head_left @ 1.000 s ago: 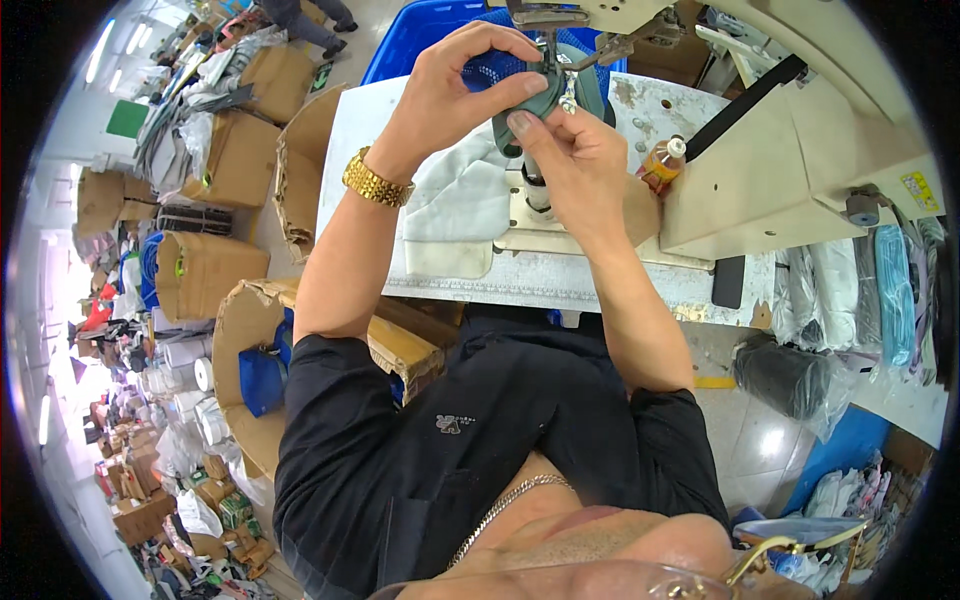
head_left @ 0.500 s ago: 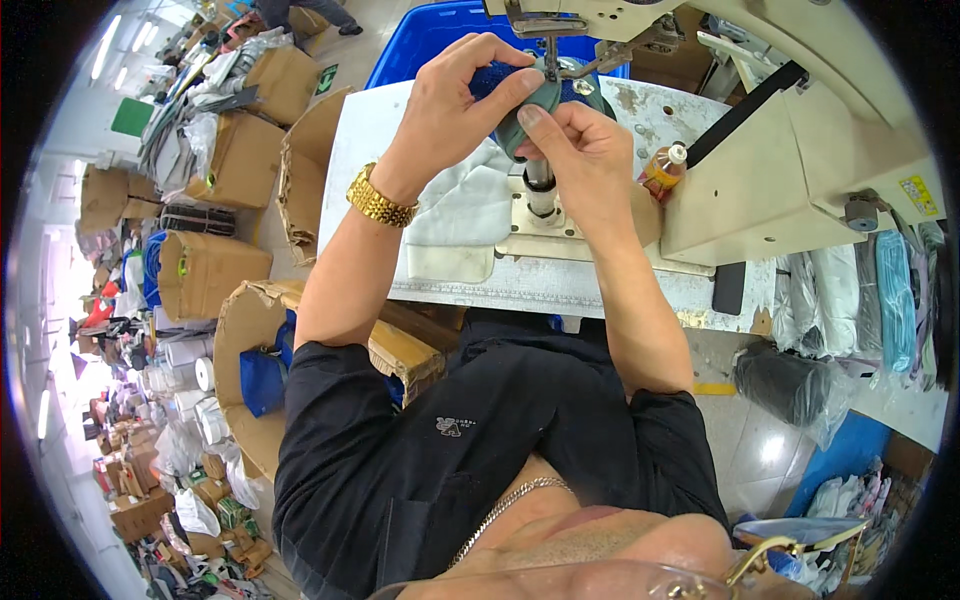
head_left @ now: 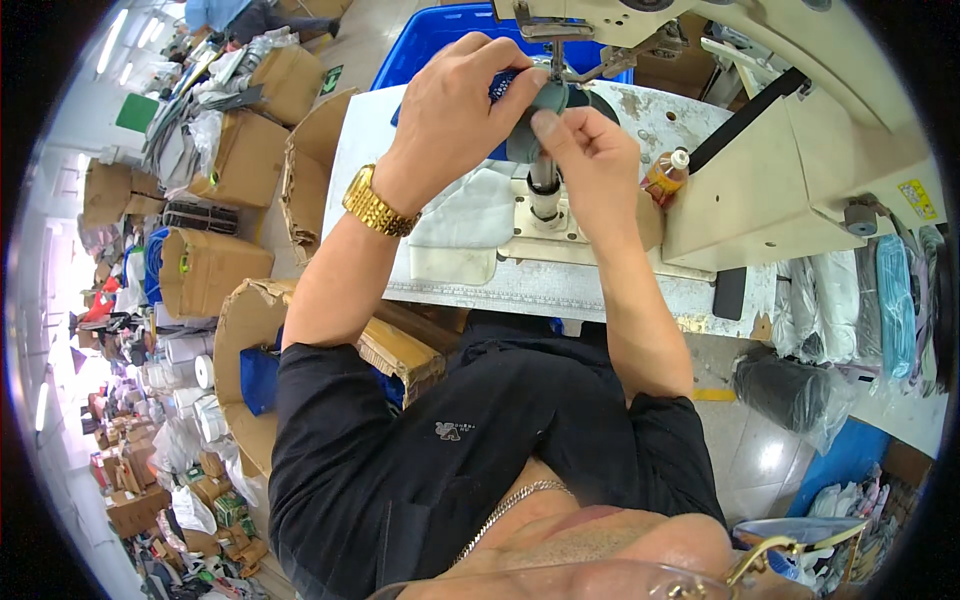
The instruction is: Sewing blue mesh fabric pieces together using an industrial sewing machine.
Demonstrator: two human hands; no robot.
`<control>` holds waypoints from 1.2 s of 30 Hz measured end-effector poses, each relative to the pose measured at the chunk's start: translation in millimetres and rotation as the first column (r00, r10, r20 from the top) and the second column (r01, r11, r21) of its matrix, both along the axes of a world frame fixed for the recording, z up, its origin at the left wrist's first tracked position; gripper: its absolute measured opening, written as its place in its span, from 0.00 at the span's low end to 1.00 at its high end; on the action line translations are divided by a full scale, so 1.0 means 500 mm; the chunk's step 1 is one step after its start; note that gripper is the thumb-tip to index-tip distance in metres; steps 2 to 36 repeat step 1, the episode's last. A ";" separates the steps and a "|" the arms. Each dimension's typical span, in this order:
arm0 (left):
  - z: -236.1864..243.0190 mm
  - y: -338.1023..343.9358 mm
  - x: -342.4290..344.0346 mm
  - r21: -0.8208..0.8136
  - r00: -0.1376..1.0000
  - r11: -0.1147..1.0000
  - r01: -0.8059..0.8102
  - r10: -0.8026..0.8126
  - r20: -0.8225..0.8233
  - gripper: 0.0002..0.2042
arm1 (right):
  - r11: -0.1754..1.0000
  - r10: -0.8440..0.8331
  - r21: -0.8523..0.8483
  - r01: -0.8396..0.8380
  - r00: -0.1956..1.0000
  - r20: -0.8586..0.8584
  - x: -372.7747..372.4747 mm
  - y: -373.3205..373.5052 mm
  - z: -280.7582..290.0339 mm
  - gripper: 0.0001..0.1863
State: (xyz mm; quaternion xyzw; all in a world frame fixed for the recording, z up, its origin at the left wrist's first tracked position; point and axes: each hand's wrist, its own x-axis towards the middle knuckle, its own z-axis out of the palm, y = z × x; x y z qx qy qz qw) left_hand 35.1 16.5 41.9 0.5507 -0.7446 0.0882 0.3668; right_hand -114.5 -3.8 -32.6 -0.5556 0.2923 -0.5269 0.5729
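My left hand [head_left: 455, 105], with a gold watch at the wrist, pinches a grey-green and blue fabric piece [head_left: 523, 142] between thumb and fingers. Its blue part shows behind and beside that hand. From the other side my right hand [head_left: 597, 165] grips the edge of the same piece, thumb against curled fingers. The fabric lies under the presser foot [head_left: 557, 68] of a cream sewing machine [head_left: 790, 170], on top of its metal post [head_left: 544, 190]. My fingers hide much of the piece, so its full shape cannot be made out.
White cloth [head_left: 462, 212] lies left of the post on the worn worktable [head_left: 520, 278]. A small bottle [head_left: 665, 178] stands by the machine body. Behind the table is a blue bin [head_left: 440, 35]; cardboard boxes [head_left: 215, 272] stand at left. A person in blue [head_left: 225, 14] is at far left.
My left hand has shifted slightly left and the fabric has turned, with more blue showing beside that hand. More of the other person has come into view at the far left.
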 end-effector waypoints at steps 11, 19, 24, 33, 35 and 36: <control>0.001 0.000 0.000 0.000 1.000 1.000 0.000 0.000 0.001 0.08 | 1.000 0.000 0.000 0.000 1.000 0.001 0.000 0.000 0.000 0.15; 0.001 0.000 0.000 0.000 1.000 1.000 0.000 0.000 0.001 0.08 | 1.000 0.000 0.000 0.000 1.000 0.001 0.000 0.000 0.000 0.15; 0.001 0.000 0.000 0.000 1.000 1.000 0.000 0.000 0.001 0.08 | 1.000 0.000 0.000 0.000 1.000 0.001 0.000 0.000 0.000 0.15; 0.001 0.000 0.000 0.000 1.000 1.000 0.000 0.000 0.001 0.08 | 1.000 0.000 0.000 0.000 1.000 0.001 0.000 0.000 0.000 0.15; 0.001 0.000 0.000 0.000 1.000 1.000 0.000 0.000 0.001 0.08 | 1.000 0.000 0.000 0.000 1.000 0.001 0.000 0.000 0.000 0.15; 0.001 0.000 0.000 0.000 1.000 1.000 0.000 0.000 0.001 0.08 | 1.000 0.000 0.000 0.000 1.000 0.001 0.000 0.000 0.000 0.15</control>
